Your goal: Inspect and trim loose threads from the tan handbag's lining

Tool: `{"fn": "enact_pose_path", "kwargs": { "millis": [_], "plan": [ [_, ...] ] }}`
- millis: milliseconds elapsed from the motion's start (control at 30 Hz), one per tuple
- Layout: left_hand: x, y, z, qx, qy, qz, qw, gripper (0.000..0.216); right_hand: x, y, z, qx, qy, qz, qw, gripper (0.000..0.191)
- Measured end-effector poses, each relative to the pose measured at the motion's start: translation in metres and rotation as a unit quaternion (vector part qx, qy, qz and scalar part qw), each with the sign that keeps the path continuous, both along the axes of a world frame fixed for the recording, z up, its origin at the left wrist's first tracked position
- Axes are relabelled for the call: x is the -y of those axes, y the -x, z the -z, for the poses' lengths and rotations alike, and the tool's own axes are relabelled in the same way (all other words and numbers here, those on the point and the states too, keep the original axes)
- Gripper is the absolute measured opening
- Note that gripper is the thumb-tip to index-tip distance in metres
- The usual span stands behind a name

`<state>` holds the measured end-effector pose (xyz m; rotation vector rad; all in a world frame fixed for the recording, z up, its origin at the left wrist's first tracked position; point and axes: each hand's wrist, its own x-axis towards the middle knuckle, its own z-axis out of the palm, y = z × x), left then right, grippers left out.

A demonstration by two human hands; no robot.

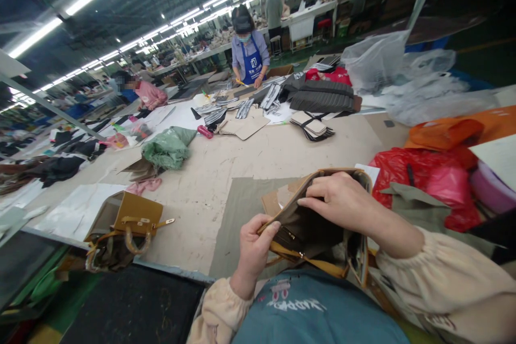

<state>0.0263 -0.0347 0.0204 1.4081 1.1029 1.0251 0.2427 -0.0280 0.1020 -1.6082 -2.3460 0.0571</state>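
Observation:
A tan handbag [318,236] with a dark lining lies open at the near table edge, against my body. My left hand [253,250] pinches its near rim, thumb on top and fingers curled under. My right hand [342,201] reaches over the far rim, its fingers curled down into the bag's mouth and pressing the lining. A gold clasp shows on the bag's front, between the two hands.
A second tan handbag [129,226] lies on its side at the left table edge. A green bag [167,148], red and orange plastic bags [427,172], grey stacked pieces [320,97] and cut panels lie around. A person in a blue apron [249,59] works across the table.

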Motion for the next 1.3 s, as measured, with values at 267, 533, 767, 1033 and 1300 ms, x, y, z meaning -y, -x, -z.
{"fn": "enact_pose_path", "kwargs": {
  "millis": [267, 533, 767, 1033, 1300],
  "plan": [
    [0.001, 0.001, 0.007, 0.003, 0.003, -0.015, 1.0, 0.022, -0.001, 0.009, 0.003, 0.031, -0.017, 0.042, 0.999, 0.032],
    [0.0, -0.001, 0.004, -0.011, 0.002, -0.022, 1.0, 0.023, -0.001, 0.01, 0.004, 0.038, -0.02, 0.045, 0.998, 0.032],
    [-0.002, -0.001, 0.003, -0.001, 0.015, -0.024, 1.0, 0.022, -0.001, 0.012, 0.002, 0.049, -0.017, 0.06, 0.997, 0.031],
    [-0.003, -0.004, 0.0, 0.009, 0.027, -0.036, 0.999, 0.024, -0.001, 0.011, 0.002, 0.059, -0.015, 0.064, 0.996, 0.031],
    [-0.009, 0.0, 0.004, 0.021, 0.024, -0.027, 0.999, 0.023, -0.006, 0.014, 0.003, 0.058, -0.019, 0.086, 0.994, 0.033]
  ]
}}
